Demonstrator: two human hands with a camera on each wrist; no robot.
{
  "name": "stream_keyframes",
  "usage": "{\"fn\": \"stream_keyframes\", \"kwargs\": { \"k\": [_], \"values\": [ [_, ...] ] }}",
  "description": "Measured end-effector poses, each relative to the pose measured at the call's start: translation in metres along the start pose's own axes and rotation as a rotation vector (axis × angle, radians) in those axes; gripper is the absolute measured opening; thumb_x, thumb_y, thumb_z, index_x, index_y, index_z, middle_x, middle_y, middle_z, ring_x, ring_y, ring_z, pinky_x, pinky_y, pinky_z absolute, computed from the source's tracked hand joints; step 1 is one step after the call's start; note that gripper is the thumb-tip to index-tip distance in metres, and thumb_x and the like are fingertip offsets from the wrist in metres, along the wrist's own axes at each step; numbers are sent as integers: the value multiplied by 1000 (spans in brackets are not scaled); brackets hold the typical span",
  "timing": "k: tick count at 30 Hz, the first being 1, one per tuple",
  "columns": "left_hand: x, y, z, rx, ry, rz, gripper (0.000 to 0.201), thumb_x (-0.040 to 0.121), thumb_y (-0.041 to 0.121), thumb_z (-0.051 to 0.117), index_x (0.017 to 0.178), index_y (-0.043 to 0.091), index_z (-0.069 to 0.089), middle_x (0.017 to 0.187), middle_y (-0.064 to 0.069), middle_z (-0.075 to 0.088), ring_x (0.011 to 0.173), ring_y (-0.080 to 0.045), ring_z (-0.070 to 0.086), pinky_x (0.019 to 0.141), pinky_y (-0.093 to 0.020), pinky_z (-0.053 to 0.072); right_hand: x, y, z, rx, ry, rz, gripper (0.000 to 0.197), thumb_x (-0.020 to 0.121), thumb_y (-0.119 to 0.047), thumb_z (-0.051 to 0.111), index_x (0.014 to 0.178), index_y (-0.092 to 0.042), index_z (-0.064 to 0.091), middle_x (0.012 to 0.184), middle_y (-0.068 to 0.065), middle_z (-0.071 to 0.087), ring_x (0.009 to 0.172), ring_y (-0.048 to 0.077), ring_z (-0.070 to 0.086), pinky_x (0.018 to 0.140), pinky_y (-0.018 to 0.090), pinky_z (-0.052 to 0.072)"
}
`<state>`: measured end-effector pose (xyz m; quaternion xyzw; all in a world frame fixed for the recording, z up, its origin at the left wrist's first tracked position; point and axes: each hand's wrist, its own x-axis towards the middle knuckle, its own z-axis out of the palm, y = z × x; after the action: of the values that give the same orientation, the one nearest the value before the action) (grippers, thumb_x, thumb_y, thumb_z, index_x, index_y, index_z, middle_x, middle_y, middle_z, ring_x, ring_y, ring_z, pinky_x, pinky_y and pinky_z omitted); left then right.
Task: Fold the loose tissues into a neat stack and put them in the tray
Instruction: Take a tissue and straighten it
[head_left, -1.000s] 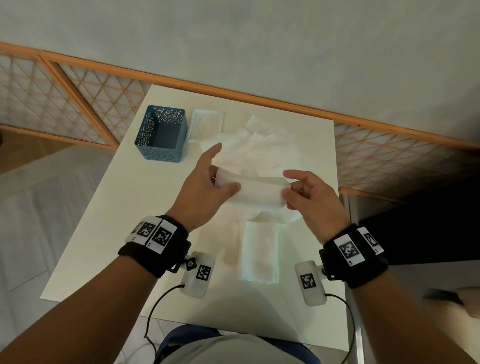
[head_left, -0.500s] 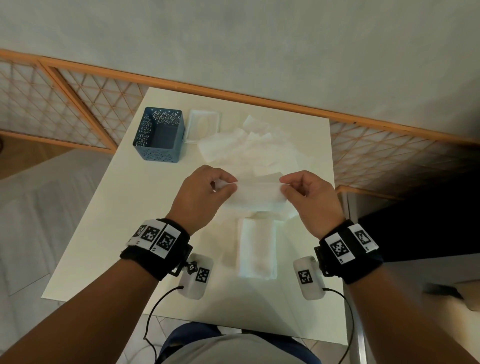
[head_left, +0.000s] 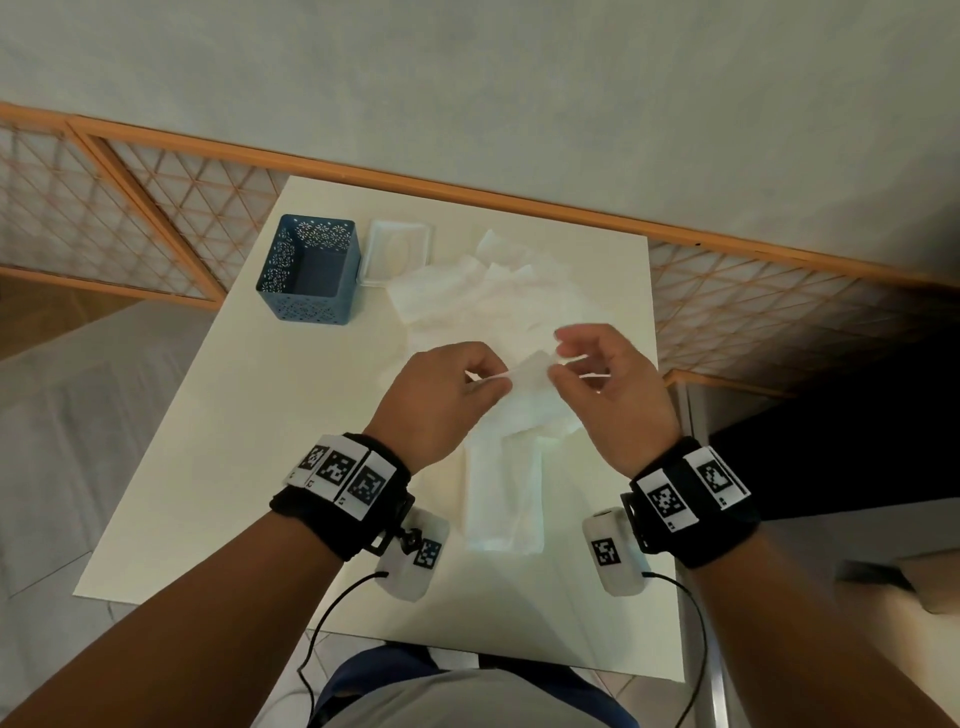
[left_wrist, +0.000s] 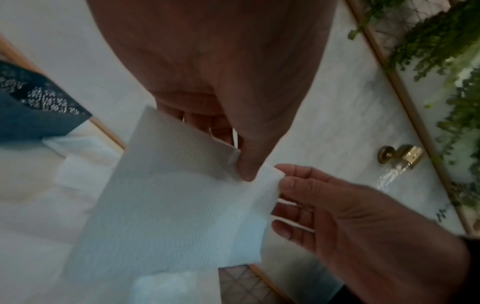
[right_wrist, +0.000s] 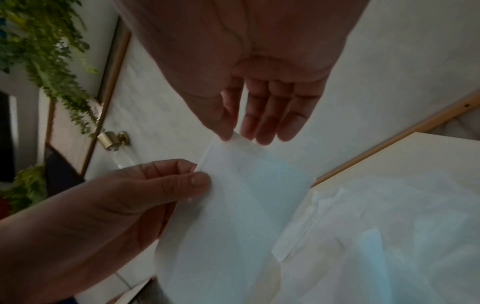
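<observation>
head view: left hand (head_left: 441, 400) and right hand (head_left: 618, 395) each pinch a top corner of the tissue (head_left: 530, 382).

I've got my left hand (head_left: 439, 405) pinching the tissue (head_left: 531, 378) thumb to forefinger. My right hand (head_left: 618, 400), at its 3 o'clock, nips the same edge, other fingers (right_wrist: 270, 115) loose.

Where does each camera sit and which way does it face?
Head: on the head, facing down at the table; both forearms, left grip and right grip show.
Left wrist: on that wrist, facing along the palm to the held tissue; right grip shows too.
Right wrist: on that wrist, facing along the palm to the held tissue; left grip shows too.
Shared: both wrist views show the held tissue and both grips.
</observation>
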<state>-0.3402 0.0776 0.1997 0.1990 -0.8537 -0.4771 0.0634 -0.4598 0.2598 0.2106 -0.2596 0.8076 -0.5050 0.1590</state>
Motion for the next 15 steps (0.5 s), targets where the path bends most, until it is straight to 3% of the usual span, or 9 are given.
{"fn": "stream_keyframes", "kwargs": {
  "k": [1, 3, 5, 6, 8, 10, 12, 15],
  "values": [
    [0, 0, 2, -62, 8, -32, 8, 98, 34, 71, 90, 32, 69, 90, 17, 72, 75, -1, 66, 73, -26, 48, -1, 1, -2, 29, 39, 48, 38, 93, -32, 76, 128, -39, 61, 118, -15, 67, 107, 2, 66, 91, 24, 53],
    [-1, 2, 3, -204, 31, -87, 11, 99, 31, 71, 91, 26, 67, 87, 12, 74, 72, -5, 65, 72, -25, 48, -4, 4, -1, 159, 90, 212, 65, 85, -59, 77, 142, -38, 53, 133, -14, 63, 120, 2, 62, 103, 28, 50],
    [-3, 4, 4, -409, 22, -183, 14, 101, 29, 69, 91, 21, 65, 87, 6, 75, 74, -11, 65, 74, -29, 49, -6, 9, 6, 383, 47, 410, 89, 71, -84, 71, 143, -35, 55, 136, -5, 67, 124, 13, 64, 113, 43, 47],
    [-4, 5, 6, -539, 0, -239, 13, 102, 28, 68, 93, 19, 65, 90, 2, 76, 77, -14, 66, 75, -31, 49, -8, 11, 8, 493, -30, 502, 91, 69, -89, 67, 141, -33, 59, 134, 0, 70, 124, 21, 66, 114, 49, 46],
    [-6, 6, 10, -776, -35, -318, 10, 103, 24, 66, 97, 17, 66, 96, -3, 75, 82, -20, 67, 73, -32, 50, -13, 13, 11, 646, -239, 587, 83, 79, -86, 54, 141, -31, 61, 140, 12, 66, 128, 34, 64, 116, 54, 43],
    [-7, 3, 15, -856, -15, -356, 8, 102, 21, 66, 97, 16, 64, 97, -6, 71, 84, -21, 64, 72, -32, 50, -20, 14, 14, 746, -379, 576, 73, 93, -76, 46, 146, -26, 58, 146, 14, 61, 134, 36, 59, 116, 54, 42],
    [-7, -7, 22, -865, 35, -383, 9, 98, 24, 68, 98, 16, 63, 100, -8, 70, 89, -23, 64, 79, -39, 52, -25, 18, 21, 771, -378, 551, 55, 103, -53, 54, 145, -18, 59, 141, 9, 66, 134, 30, 60, 114, 54, 44],
    [-11, -27, 29, -841, 85, -416, 12, 96, 27, 69, 96, 16, 64, 99, -6, 72, 90, -21, 66, 88, -44, 55, -28, 27, 36, 636, -267, 553, 32, 100, -19, 67, 130, -8, 69, 126, 11, 74, 121, 32, 69, 108, 54, 51]
  ]
}}
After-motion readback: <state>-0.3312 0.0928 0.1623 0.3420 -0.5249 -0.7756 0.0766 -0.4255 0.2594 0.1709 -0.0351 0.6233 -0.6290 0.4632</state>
